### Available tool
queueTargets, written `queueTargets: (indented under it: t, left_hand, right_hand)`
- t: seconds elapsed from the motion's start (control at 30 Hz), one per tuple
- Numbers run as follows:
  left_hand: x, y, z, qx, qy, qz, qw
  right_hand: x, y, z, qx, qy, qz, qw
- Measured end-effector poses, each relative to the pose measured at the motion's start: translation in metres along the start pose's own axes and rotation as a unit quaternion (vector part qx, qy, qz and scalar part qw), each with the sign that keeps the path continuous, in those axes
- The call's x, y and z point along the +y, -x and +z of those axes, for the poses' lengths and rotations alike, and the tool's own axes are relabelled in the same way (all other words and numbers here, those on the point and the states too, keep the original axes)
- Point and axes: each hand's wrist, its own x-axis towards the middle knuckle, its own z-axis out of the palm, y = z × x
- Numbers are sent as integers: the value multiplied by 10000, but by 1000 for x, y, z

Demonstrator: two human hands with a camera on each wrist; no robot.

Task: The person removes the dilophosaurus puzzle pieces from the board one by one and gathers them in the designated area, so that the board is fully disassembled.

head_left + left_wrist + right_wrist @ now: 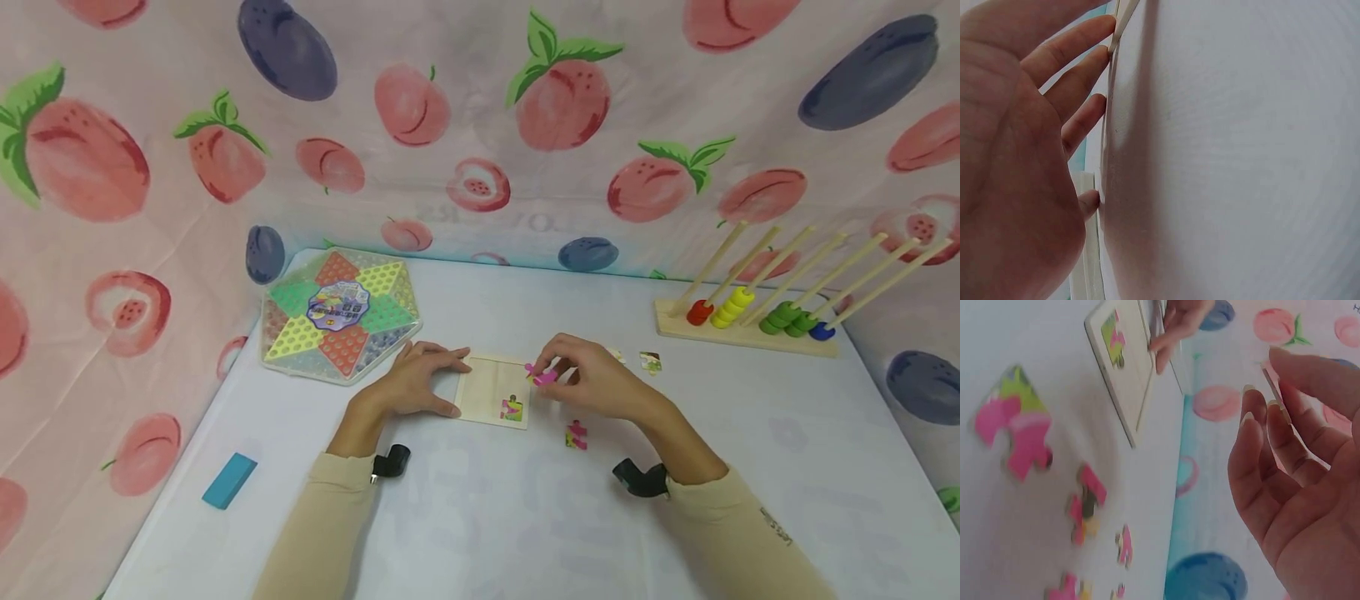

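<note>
A shallow wooden puzzle tray (pixel 480 387) lies on the white-covered table, with one pink and yellow-green jigsaw piece (pixel 512 408) in its near right corner. My left hand (pixel 411 382) rests at the tray's left side, thumb and fingers spread, fingertips touching its edge. Just past the right edge, my right hand (pixel 600 379) pinches a pink jigsaw piece (pixel 543 377) between thumb and fingers, raised off the table. The right wrist view shows this piece edge-on. A loose pink and green piece (pixel 576 435) lies to the right of the tray.
More pieces (pixel 651 362) lie beyond my right hand; the right wrist view shows several pink ones (pixel 1088 503). A hexagonal Chinese checkers box (pixel 341 312) sits back left, a blue block (pixel 229 481) front left. A bead abacus (pixel 746 329) with tall rods stands back right.
</note>
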Motion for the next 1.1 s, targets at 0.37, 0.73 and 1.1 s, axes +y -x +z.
queueTargets:
  t: [0.37,0.73,1.1]
  left_hand:
    - [1,1,1,54,82,-9,10000]
    - [0,2,1,68,51,0,10000]
    - [0,2,1,27,67,44,10000]
  right_hand:
    - [30,58,-35,771,225,127,9967]
    - [53,105,-37,704,-358,1029,9916]
    - [64,115,-19,600,-610,1582,9837]
